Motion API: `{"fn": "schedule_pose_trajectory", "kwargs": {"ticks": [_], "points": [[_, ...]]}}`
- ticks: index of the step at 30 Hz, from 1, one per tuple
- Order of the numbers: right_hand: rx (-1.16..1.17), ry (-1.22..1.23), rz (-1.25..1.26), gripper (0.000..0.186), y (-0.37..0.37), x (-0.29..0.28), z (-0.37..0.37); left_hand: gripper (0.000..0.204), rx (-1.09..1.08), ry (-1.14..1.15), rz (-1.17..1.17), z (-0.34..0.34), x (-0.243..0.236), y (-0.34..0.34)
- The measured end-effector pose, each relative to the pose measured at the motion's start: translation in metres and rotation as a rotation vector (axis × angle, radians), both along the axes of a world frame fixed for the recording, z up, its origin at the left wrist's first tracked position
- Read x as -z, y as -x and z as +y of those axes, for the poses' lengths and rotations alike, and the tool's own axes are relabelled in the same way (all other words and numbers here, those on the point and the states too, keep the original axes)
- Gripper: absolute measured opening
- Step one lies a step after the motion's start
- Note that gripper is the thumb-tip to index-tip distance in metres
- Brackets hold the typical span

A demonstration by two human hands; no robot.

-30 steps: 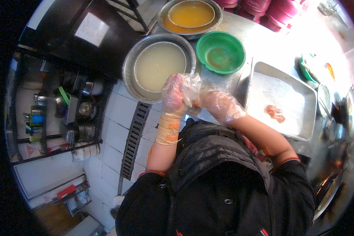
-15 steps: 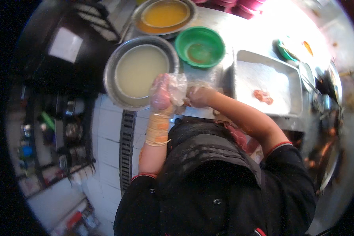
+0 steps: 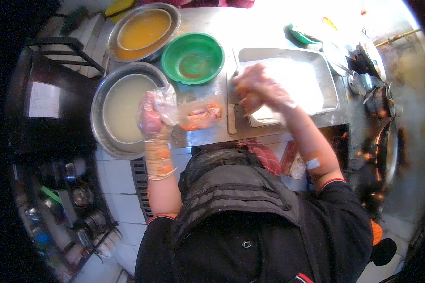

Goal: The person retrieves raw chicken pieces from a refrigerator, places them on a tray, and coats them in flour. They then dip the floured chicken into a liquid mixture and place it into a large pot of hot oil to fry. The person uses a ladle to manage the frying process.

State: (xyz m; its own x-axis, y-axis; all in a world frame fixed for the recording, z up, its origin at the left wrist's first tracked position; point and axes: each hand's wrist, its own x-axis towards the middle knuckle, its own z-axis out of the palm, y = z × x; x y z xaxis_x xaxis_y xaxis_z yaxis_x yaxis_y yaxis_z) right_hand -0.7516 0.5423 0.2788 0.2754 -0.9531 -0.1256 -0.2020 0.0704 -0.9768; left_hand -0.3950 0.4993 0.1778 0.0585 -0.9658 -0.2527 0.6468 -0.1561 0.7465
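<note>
My left hand [image 3: 151, 115], in a loose clear plastic covering, is closed beside the right rim of a steel bowl of cloudy pale liquid [image 3: 122, 106]. Crumpled clear plastic [image 3: 166, 104] bulges from its finger side; whether the fingers grip it or anything else is not clear. To the right of that hand, pieces of raw meat [image 3: 205, 113] lie on clear plastic on the steel table. My right hand [image 3: 259, 87] hovers over the left part of a metal tray lined with white powder [image 3: 304, 85]. Its fingers are bent and smeared by motion, hiding whatever is beneath or between them.
A knife [image 3: 232, 119] lies against the tray's left side. Behind my left hand stand a green plastic bowl [image 3: 193, 59] and a steel basin of orange liquid [image 3: 144, 30]. Pans and ladles [image 3: 356, 82] crowd the right. A black cabinet [image 3: 47, 108] stands at left.
My right hand has moved from beside my left hand rightward to above the tray. It now covers where a meat piece lay, while meat on the table shows. The view has shifted right.
</note>
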Motion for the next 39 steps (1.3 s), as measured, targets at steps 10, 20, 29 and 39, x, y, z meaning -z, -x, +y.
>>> {"fn": "schedule_pose_trajectory", "kwargs": {"ticks": [10, 20, 29, 39], "points": [[-0.118, -0.363, 0.983, 0.055, 0.203, 0.077, -0.047, 0.026, -0.199, 0.137, -0.397, 0.019, -0.024, 0.018], [-0.405, 0.338, 0.49, 0.095, 0.036, 0.053, -0.015, 0.027, -0.267, 0.014, -0.189, 0.033, -0.041, 0.058], [-0.533, 0.342, 0.642, 0.036, -0.062, 0.103, -0.029, 0.056, -0.177, 0.12, -1.102, 0.08, -0.04, 0.085], [-0.445, 0.37, 0.258, 0.029, -0.069, 0.146, -0.019, 0.045, 0.039, 0.13, -1.502, 0.106, 0.054, 0.083]]}}
